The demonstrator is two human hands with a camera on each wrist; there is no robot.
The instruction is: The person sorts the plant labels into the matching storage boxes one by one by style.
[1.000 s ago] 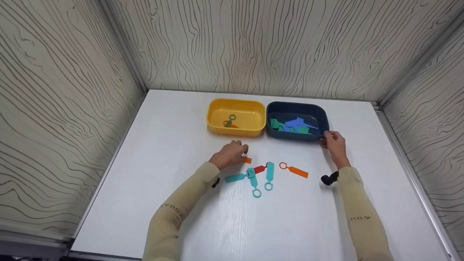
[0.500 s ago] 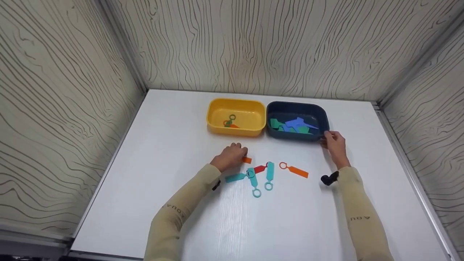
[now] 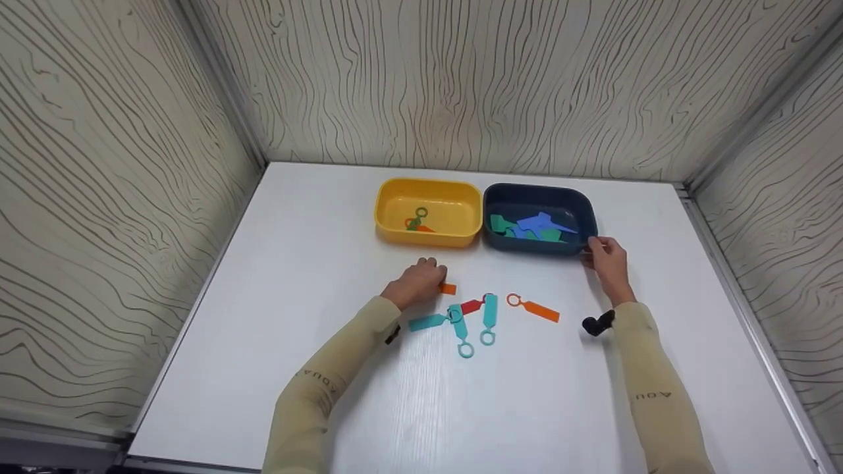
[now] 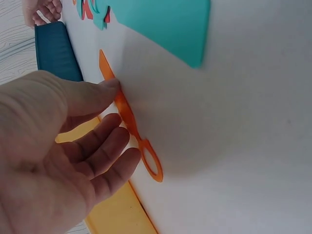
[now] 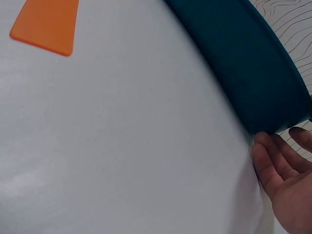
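My left hand (image 3: 416, 284) holds a flat orange plastic tag with a ring at one end (image 4: 127, 116), thumb and fingertips on its strip, low over the white table. In the head view most of this tag is hidden by the hand. My right hand (image 3: 610, 268) rests at the near right corner of a dark blue bin (image 3: 540, 247), its fingers (image 5: 268, 163) touching the bin's outer side. Right of the left hand lie turquoise tags (image 3: 489, 315) and a red tag (image 3: 472, 307), partly overlapping. Another orange tag (image 3: 543, 312) lies further right.
A yellow bin (image 3: 428, 239) stands left of the dark blue one, close beside it. Inside the yellow bin lie green and orange pieces; blue (image 3: 537, 222) and green pieces lie in the dark blue bin. Patterned panels (image 3: 448, 85) wall the table at back and sides.
The left hand's fingers have drawn in around the orange tag, and the hand has shifted slightly. The right hand has stayed at the bin's corner.
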